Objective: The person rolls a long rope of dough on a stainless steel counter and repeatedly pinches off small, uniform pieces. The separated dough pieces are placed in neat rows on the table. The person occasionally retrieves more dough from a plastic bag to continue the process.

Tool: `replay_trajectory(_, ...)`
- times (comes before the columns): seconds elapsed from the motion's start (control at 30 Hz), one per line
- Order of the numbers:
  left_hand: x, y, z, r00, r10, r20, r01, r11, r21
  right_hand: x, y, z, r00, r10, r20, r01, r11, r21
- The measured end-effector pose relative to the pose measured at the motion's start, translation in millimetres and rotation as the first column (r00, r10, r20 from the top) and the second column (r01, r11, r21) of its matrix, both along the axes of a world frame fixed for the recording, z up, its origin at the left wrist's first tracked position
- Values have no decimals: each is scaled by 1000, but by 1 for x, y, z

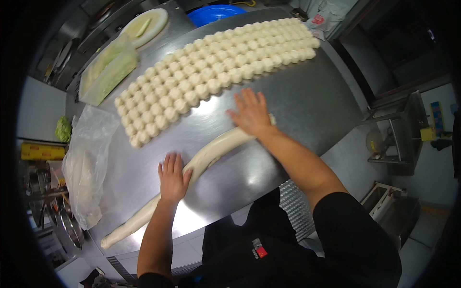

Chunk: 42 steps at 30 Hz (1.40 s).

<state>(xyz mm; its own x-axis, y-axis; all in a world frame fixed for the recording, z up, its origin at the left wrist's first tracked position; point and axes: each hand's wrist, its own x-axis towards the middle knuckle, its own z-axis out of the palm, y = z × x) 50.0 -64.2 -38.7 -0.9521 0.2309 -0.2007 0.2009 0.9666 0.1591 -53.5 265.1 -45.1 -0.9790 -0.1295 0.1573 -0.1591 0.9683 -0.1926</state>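
A long, pale rope of dough (pixel 218 150) runs slantwise across the stainless steel table (pixel 309 97). My left hand (pixel 174 179) lies over its middle stretch, palm down with the fingers extended. Over the rope's right part rests my right hand (pixel 251 112), flat, fingers spread and pointing away from me. Neither hand is wrapped around the dough. The rope's left end lies near the table's front left edge, and its right end shows just past my right wrist. Beyond my hands, several rows of small dough pieces (pixel 207 73) stand packed together in a long curved block.
At the left lies a clear plastic bag (pixel 88 162) with pale contents, apparently dough. Behind it stands a translucent tub (pixel 113 72) of light green food. A round board (pixel 155 30) holds a pale green strip. A blue basin (pixel 216 14) is at the far edge.
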Motion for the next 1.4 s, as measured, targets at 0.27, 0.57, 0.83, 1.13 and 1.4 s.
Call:
replay_trajectory(0.27,108,82,45,983,-94,158,86,995,58,144,114,9,835,444,324,-472,882,8)
replay_trajectory(0.57,7,243,34,966,-254,35,227,910,346,87,142,62,648,463,605,-177,864,-471)
replay_trajectory(0.83,14,266,36,999,-38,5,30,861,509,86,124,74,617,323,718,484,564,-669)
replay_trajectory(1.13,2,312,30,946,20,-325,103,928,357,74,134,36,892,-33,450,325,740,-588)
replay_trajectory(1.4,-8,332,6,999,-12,-38,23,955,295,68,135,-2,892,-101,441,337,798,-499)
